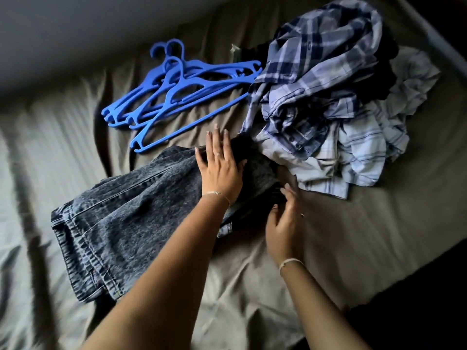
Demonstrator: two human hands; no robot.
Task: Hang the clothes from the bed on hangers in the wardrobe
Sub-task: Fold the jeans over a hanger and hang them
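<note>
Folded on the grey bed, near its middle: dark washed jeans. Pressed flat onto them, fingers straight and close together: left hand. At their dark right edge, fingers loosely spread, clamped on nothing, fingertips against the cloth: right hand. Just beyond, touching the jeans: heap of plaid shirts. Left of the heap, overlapping in a loose stack: blue hangers.
</note>
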